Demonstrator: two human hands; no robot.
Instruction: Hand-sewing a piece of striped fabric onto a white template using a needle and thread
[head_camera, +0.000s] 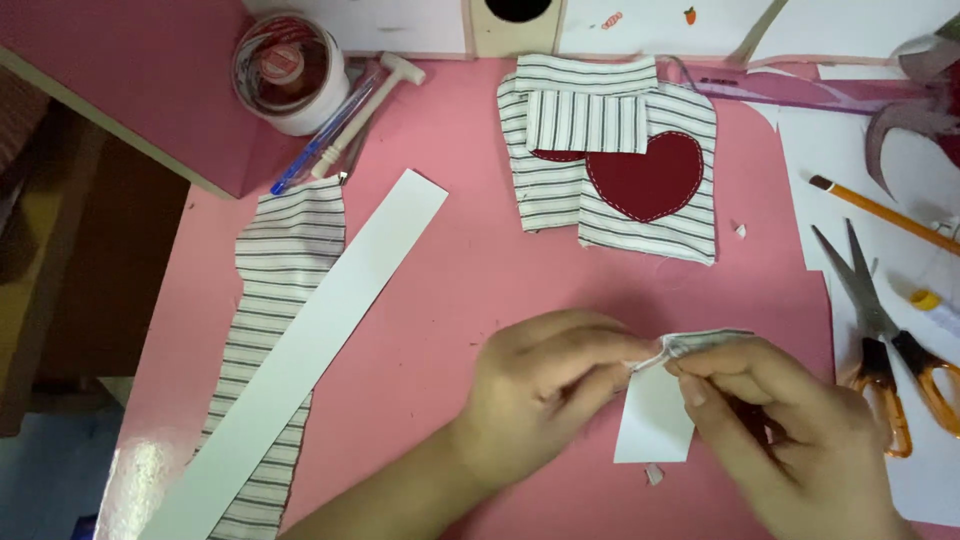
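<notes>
Head view — close, straight down

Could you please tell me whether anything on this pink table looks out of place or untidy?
Only minor things: small white scraps lie loose near the hands, and the long white paper strip lies askew over the striped fabric strip.

Pink worktop (450, 290); white-and-grey striped cloth (610, 160) at twelve o'clock bears a dark red heart (648, 175); orange-handled scissors (885, 340) at three o'clock.
</notes>
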